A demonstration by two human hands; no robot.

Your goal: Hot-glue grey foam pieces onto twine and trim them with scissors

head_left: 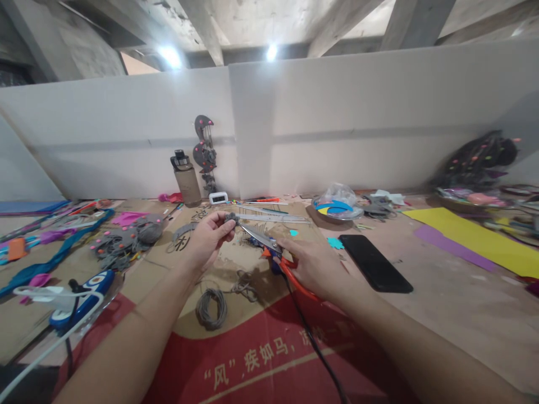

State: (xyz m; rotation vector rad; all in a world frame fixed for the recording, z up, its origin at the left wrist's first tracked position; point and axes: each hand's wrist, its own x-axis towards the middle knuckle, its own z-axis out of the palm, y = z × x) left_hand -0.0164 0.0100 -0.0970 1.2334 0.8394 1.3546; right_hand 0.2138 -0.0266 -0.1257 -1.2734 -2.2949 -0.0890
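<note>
My left hand (pixel 214 235) pinches a small dark grey piece (pixel 232 217) between thumb and fingertips. In my right hand (pixel 309 264) is a pair of scissors (pixel 259 237) with red-orange handles, its blades pointing up and left at the grey piece. Whether the blades touch it I cannot make out. Partly hidden beneath the scissors lies a blue and orange tool (pixel 274 264), with a black cord (pixel 309 331) running toward me. A coil of grey cord (pixel 211 309) rests on the cardboard (pixel 261 303) below my hands, its loose loops (pixel 245 286) beside it.
A black phone (pixel 374 262) lies to the right, near yellow sheet (pixel 471 235). Behind are metal rulers (pixel 273 217), a bottle (pixel 187 179), a small white clock (pixel 218 198) and a bowl (pixel 332 216). Grey pinned pieces (pixel 126 238) and a blue-white power strip (pixel 82 303) sit left.
</note>
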